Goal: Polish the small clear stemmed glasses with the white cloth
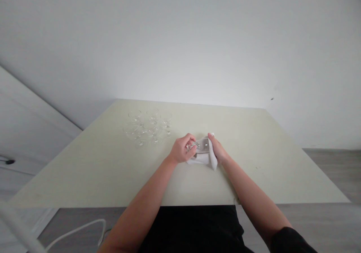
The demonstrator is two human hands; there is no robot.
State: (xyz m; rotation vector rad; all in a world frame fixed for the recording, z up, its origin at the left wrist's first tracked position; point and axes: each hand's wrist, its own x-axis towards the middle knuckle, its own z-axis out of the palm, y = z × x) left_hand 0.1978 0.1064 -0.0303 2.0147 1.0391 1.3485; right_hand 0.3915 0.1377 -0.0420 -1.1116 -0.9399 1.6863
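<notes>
Between my two hands a small clear stemmed glass (pixel 202 145) lies tilted on its side, its bowl toward the right. My left hand (pixel 182 148) is closed around the stem end. A white cloth (pixel 207 159) drapes under and around the bowl. My right hand (pixel 217 148) grips the cloth at the bowl's rim, thumb on top and the other fingers hidden behind the cloth. To the left of my hands several similar clear stemmed glasses (pixel 152 122) stand grouped on the pale table (pixel 107 170).
A white wall (pixel 180 50) rises behind the table's far edge. At the left is a white cabinet door (pixel 25 132) with a dark handle (pixel 10 162). A white cable (pixel 81 227) hangs below the table's near edge at the left.
</notes>
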